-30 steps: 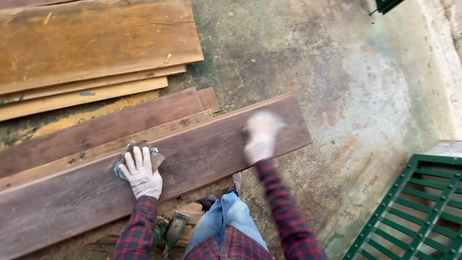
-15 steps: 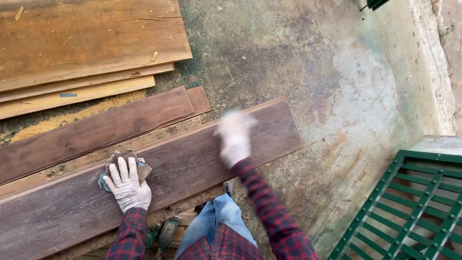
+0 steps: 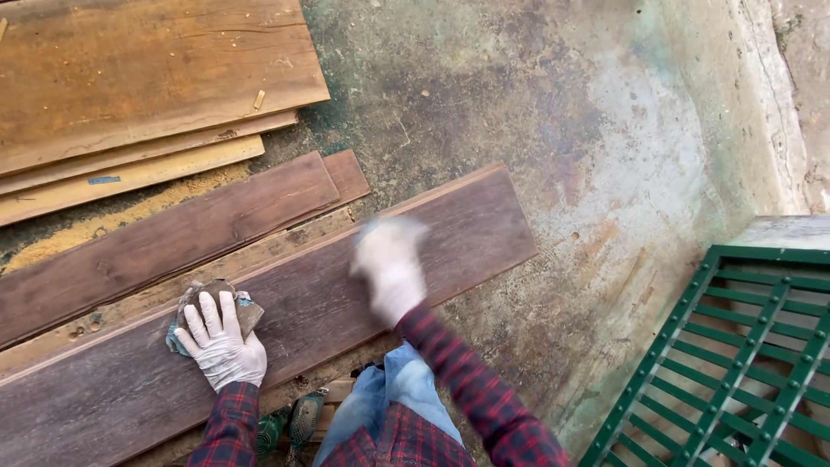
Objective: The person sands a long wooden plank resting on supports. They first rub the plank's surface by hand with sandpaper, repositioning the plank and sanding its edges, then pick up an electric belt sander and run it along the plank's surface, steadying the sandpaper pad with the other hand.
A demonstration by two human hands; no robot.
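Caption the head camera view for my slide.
Gloved left hand presses a rag on a dark plank; right hand blurred.

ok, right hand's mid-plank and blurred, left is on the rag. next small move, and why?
Probably sweep the right hand on along the dark plank toward the left hand. The right hand is blurred over mid-plank, and the stretch between the hands looks dusty grey. The left hand lies flat on a rag there, steadying the plank, so it should stay put.
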